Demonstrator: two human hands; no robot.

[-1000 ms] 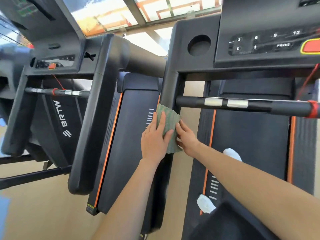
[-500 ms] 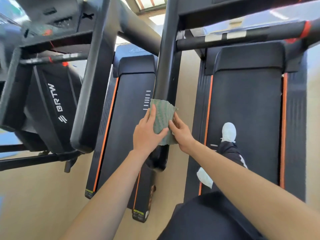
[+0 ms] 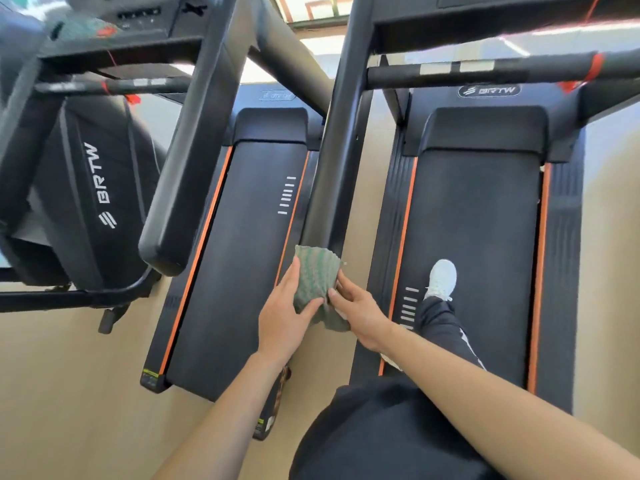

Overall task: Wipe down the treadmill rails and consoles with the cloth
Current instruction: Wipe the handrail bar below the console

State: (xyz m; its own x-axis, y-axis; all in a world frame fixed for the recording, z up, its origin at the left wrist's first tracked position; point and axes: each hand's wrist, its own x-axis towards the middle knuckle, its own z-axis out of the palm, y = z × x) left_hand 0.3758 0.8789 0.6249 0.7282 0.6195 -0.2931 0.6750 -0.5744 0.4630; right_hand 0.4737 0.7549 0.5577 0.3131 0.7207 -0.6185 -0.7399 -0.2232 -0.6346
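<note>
A neighbouring rail [image 3: 194, 150] slants at left. The left hand [image 3: 285, 320] grips a green cloth [image 3: 313, 275], with fingers and thumb curled round it. The cloth is wrapped over the lower end of a black rail [image 3: 332, 161]. The right hand [image 3: 362, 318] pinches the cloth's right edge. A white shoe [image 3: 441, 277] stands on the belt [image 3: 478, 209].

Both bare forearms reach forward and converge, the left hand [image 3: 287, 320] wrapping fingers and thumb round the cloth [image 3: 313, 275] while the right hand [image 3: 360, 317], just beside it, pinches the cloth's right edge with curled fingertips.
</note>
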